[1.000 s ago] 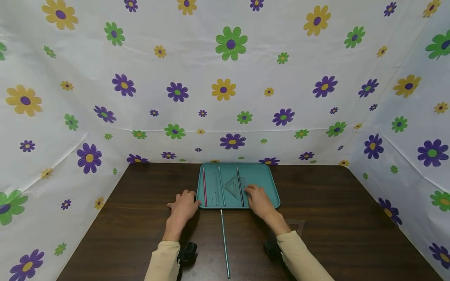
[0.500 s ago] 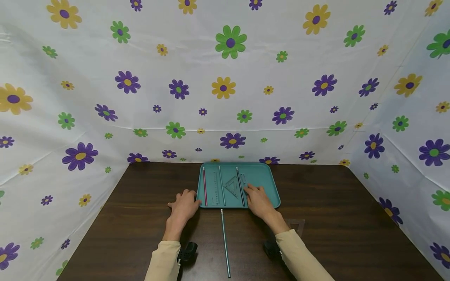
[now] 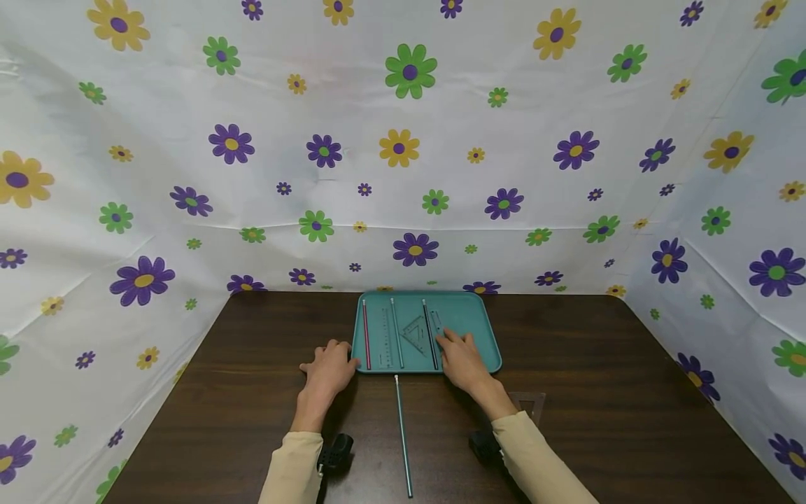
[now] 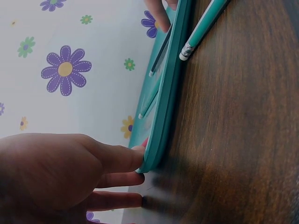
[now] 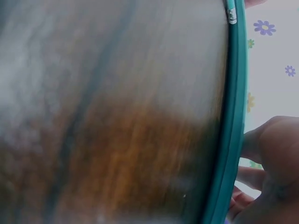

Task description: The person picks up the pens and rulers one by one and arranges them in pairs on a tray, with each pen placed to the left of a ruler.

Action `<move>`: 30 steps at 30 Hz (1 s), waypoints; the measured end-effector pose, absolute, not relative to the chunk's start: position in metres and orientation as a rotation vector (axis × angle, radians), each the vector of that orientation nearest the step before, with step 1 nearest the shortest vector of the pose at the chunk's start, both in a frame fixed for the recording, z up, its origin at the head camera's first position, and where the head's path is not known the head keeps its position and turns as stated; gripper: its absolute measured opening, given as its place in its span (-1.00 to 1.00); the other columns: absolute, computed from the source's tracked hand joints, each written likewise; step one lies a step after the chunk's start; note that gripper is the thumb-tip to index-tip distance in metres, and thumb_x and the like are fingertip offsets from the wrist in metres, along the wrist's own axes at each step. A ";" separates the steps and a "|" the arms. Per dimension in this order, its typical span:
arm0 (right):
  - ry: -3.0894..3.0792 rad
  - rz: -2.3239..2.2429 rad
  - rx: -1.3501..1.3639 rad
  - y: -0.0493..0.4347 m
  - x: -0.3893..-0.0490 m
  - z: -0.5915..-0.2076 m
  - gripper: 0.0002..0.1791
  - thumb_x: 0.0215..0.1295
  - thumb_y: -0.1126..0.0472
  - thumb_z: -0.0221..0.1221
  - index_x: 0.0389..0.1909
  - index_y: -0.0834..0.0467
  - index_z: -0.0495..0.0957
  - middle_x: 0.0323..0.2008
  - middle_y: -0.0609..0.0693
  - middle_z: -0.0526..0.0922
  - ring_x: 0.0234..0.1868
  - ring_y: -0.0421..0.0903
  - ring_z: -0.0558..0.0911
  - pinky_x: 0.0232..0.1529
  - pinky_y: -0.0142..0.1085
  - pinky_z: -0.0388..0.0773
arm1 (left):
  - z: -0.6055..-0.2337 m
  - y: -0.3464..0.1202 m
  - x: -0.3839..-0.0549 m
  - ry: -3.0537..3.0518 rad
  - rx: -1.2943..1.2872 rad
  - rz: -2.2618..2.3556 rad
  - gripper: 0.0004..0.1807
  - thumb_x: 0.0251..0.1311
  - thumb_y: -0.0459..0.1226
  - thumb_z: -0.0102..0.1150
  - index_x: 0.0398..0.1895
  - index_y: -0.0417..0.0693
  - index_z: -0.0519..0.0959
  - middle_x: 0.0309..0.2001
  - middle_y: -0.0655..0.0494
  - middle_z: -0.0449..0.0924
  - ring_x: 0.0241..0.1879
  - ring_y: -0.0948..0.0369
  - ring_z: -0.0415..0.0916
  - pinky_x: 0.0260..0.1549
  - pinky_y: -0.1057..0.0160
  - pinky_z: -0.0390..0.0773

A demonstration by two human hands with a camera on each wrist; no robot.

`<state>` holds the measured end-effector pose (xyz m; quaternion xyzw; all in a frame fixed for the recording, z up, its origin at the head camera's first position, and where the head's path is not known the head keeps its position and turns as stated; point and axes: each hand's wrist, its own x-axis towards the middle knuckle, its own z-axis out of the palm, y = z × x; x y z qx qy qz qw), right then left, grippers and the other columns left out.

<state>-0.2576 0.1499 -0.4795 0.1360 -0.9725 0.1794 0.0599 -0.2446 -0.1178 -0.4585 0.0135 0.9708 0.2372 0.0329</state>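
A teal tray (image 3: 481, 315) lies on the table with pencils and clear drawing tools in it. My left hand (image 3: 330, 365) is at its front left corner; in the left wrist view the thumb (image 4: 121, 158) touches the tray rim and the other fingers extend straight outside it. My right hand (image 3: 464, 358) reaches over the front rim and pinches a small clear plastic drawing tool (image 3: 436, 319), partly hidden by the fingers. Beside it lie a dark pencil (image 3: 430, 333), a clear set square (image 3: 414, 334), a teal pencil (image 3: 397, 332), a clear ruler (image 3: 385, 337) and a red pencil (image 3: 366, 334).
Another teal pencil (image 3: 404, 437) lies on the dark wooden table (image 3: 252, 392), its eraser end near the tray's front rim. A flat, squarish see-through piece (image 3: 529, 404) lies right of the right wrist. A flower-patterned sheet (image 3: 409, 154) hangs behind and at both sides.
The small clear tool under my right fingers has shifted slightly, and that hand has moved a little forward and left. My left hand and the pencils look unmoved.
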 end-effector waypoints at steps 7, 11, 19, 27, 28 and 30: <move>-2.927 0.680 0.381 0.149 -0.256 -0.477 -0.56 0.42 0.30 0.11 0.29 0.28 0.47 0.36 0.32 0.37 0.15 0.29 0.39 0.12 0.12 0.42 | -0.457 -0.119 -0.250 2.973 0.047 0.731 -0.57 0.38 -0.15 0.16 0.20 -0.20 0.54 0.25 -0.29 0.42 0.24 -0.36 0.28 0.05 -0.64 0.13; -2.894 0.686 0.377 0.149 -0.255 -0.476 -0.56 0.39 0.28 0.16 0.27 0.27 0.50 0.32 0.30 0.41 0.18 0.29 0.40 0.16 0.12 0.42 | -0.456 -0.120 -0.252 2.973 0.055 0.726 -0.56 0.38 -0.15 0.16 0.21 -0.20 0.54 0.25 -0.29 0.42 0.24 -0.37 0.28 0.05 -0.64 0.13; -2.832 0.668 0.379 0.146 -0.248 -0.472 -0.61 0.36 0.27 0.20 0.18 0.26 0.56 0.19 0.25 0.52 0.13 0.27 0.47 0.12 0.13 0.46 | -0.456 -0.121 -0.254 2.975 0.052 0.727 -0.56 0.37 -0.15 0.16 0.20 -0.21 0.54 0.24 -0.30 0.43 0.23 -0.36 0.29 0.04 -0.64 0.14; -2.835 0.654 0.368 0.138 -0.239 -0.464 -0.65 0.33 0.25 0.24 0.11 0.23 0.61 0.06 0.17 0.60 -0.01 0.18 0.53 -0.05 0.06 0.52 | -0.454 -0.121 -0.254 2.975 0.055 0.732 -0.56 0.37 -0.16 0.17 0.19 -0.23 0.55 0.24 -0.31 0.43 0.23 -0.37 0.29 0.05 -0.64 0.13; -2.838 0.669 0.366 0.137 -0.237 -0.462 -0.65 0.33 0.25 0.24 0.11 0.23 0.62 0.05 0.17 0.60 -0.02 0.18 0.54 -0.05 0.05 0.53 | -0.454 -0.121 -0.254 2.978 0.059 0.729 -0.57 0.36 -0.16 0.17 0.19 -0.23 0.55 0.23 -0.31 0.43 0.22 -0.37 0.29 0.04 -0.64 0.14; -2.840 0.702 0.369 0.134 -0.234 -0.458 -0.65 0.32 0.25 0.24 0.10 0.22 0.62 0.03 0.17 0.62 -0.04 0.17 0.55 -0.06 0.05 0.54 | -0.454 -0.121 -0.254 2.977 0.056 0.732 -0.57 0.37 -0.16 0.17 0.19 -0.23 0.55 0.24 -0.31 0.43 0.22 -0.37 0.29 0.04 -0.64 0.13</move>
